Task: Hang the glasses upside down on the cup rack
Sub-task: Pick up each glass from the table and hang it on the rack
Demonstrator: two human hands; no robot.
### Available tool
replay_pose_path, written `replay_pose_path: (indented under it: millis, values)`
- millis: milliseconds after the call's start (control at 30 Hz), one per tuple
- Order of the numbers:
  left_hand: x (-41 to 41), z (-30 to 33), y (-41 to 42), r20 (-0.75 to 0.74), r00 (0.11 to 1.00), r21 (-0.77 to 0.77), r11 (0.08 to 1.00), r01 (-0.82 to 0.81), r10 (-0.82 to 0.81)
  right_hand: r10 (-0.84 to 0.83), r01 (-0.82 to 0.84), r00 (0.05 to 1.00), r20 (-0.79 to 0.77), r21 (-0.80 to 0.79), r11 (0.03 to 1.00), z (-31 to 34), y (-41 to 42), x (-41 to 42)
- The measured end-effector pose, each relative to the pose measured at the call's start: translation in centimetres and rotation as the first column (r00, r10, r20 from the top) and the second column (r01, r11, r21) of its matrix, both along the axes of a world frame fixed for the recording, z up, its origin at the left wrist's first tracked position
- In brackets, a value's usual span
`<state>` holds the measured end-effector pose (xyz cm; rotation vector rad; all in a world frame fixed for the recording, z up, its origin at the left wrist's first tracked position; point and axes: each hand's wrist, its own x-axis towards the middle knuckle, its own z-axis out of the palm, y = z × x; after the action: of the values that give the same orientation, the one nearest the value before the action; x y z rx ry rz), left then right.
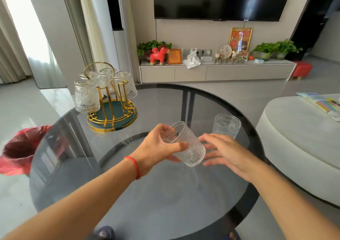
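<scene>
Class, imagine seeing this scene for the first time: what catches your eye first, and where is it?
First, the tilted glass held mid-table in the left hand, the right hand open beside it. Next, the gold cup rack at the table's far left, carrying four upturned glasses. Another glass stands upright behind the right hand.

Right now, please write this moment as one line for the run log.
left hand: holds tilted glass | right hand: open beside it | second glass: upright on table | rack: four glasses hung

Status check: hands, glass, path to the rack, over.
Left hand has its grip on the tilted glass; right hand open beside it. Four glasses hung on cup rack. One upright glass waiting. Path clear.
</scene>
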<state>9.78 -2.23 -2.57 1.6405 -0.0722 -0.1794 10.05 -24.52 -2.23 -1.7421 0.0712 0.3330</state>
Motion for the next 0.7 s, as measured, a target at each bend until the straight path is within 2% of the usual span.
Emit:
replay_pose_path:
  millis: [100, 167, 200, 267, 333, 367, 433, 467, 500, 567, 700]
  values:
    - [0.5, -0.9, 2.1, -0.077, 0.996, -0.217, 0.975, -0.05, 0.034, 0.128, -0.086, 0.981, -0.148, 0.265, 0.96, -0.9, 3.5, 0.8]
    - [1.4, -1.0, 3.3, -0.102, 0.994, -0.252, 0.966, -0.053, 0.028, 0.125, -0.056, 0.979, -0.161, 0.379, 0.924, -1.3, 5.1, 1.5]
    - [2.0, -1.1, 4.3, -0.086, 0.996, -0.212, 0.976, -0.044, 0.026, 0.104, -0.029, 0.982, -0.157, 0.418, 0.908, -1.4, 6.1, 2.1]
    - [3.3, -1.1, 6.3, -0.003, 0.999, -0.022, 0.999, -0.033, 0.033, 0.022, 0.041, 0.992, -0.126, 0.476, 0.878, -1.4, 7.5, 3.0]
    - [4.3, -1.5, 8.4, 0.16, 0.978, 0.244, 0.954, -0.171, 0.134, -0.094, 0.114, 0.993, -0.068, 0.456, 0.882, -1.4, 8.6, 3.9]
    - [5.0, -2.2, 10.0, 0.286, 0.937, 0.399, 0.865, -0.305, 0.199, -0.148, 0.143, 0.989, -0.022, 0.416, 0.898, -1.2, 9.5, 4.6]
    - [5.9, -3.6, 12.5, 0.471, 0.865, 0.676, 0.56, -0.479, 0.171, -0.217, 0.175, 0.972, 0.095, 0.329, 0.928, -0.3, 11.0, 5.8]
    - [6.2, -4.3, 13.3, 0.477, 0.869, 0.754, 0.446, -0.482, 0.132, -0.236, 0.183, 0.959, 0.156, 0.294, 0.938, 0.6, 11.8, 6.5]
    - [6.5, -4.9, 14.2, 0.445, 0.888, 0.798, 0.396, -0.453, 0.119, -0.24, 0.181, 0.946, 0.217, 0.261, 0.948, 1.5, 12.9, 7.3]
    - [6.8, -5.8, 14.9, 0.392, 0.911, 0.817, 0.406, -0.41, 0.131, -0.243, 0.188, 0.917, 0.315, 0.197, 0.962, 3.4, 14.8, 9.1]
    - [7.1, -5.7, 15.0, 0.408, 0.901, 0.81, 0.398, -0.432, 0.147, -0.255, 0.276, 0.835, 0.487, 0.03, 0.961, 6.7, 18.5, 13.1]
